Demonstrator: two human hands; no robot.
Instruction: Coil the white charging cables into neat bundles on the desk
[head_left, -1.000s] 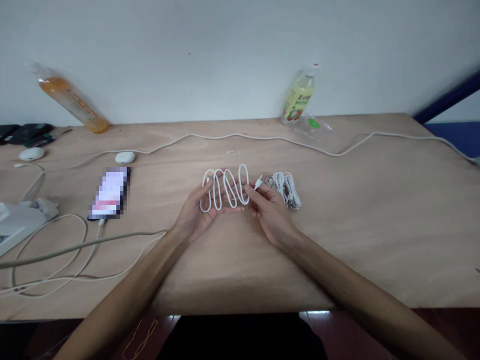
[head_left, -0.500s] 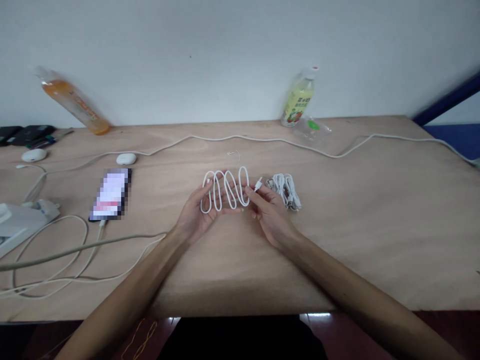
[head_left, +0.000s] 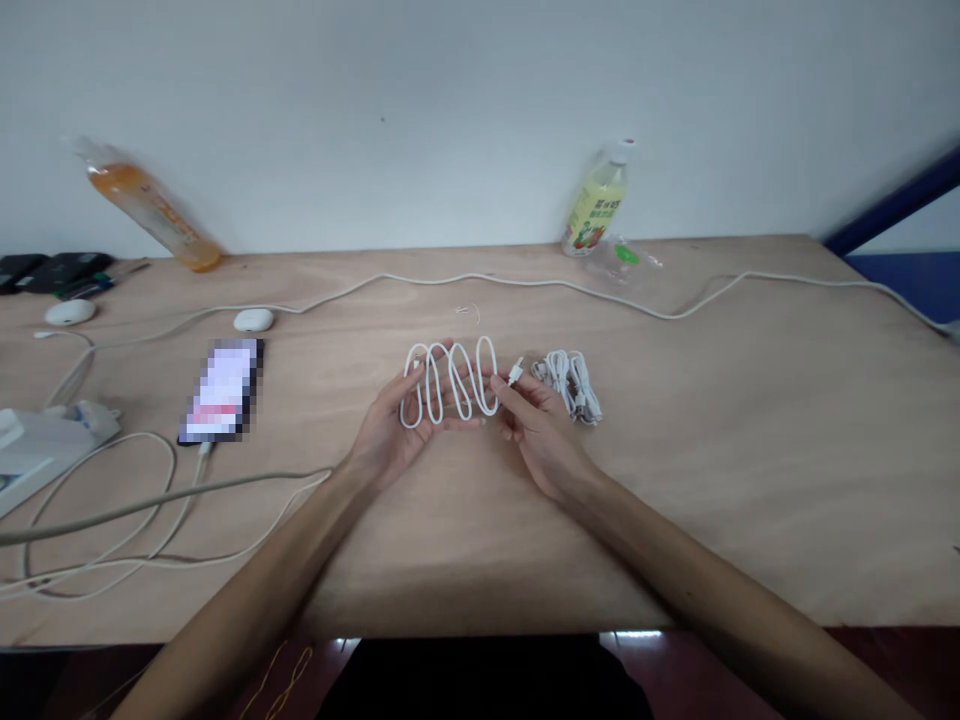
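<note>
A white cable (head_left: 456, 382) is spread in several side-by-side loops between my hands, above the wooden table. My left hand (head_left: 397, 420) holds its left end, thumb on top near a small connector, with fingers stretched out under the loops. My right hand (head_left: 541, 420) pinches the right end between thumb and fingers. A white plug (head_left: 516, 371) sticks up beside that thumb. Just behind my right hand lie bundled white cables (head_left: 574, 385). A small thin tie-like piece (head_left: 468, 311) rests on the table beyond the loops.
The wooden table (head_left: 712, 450) holds a phone (head_left: 223, 390) on a charging cable, white cases (head_left: 253, 319) and a power strip (head_left: 45, 440) at left. A long cable (head_left: 555, 283) crosses the back. An orange bottle (head_left: 157, 215) and a yellow-green bottle (head_left: 598, 208) stand by the wall.
</note>
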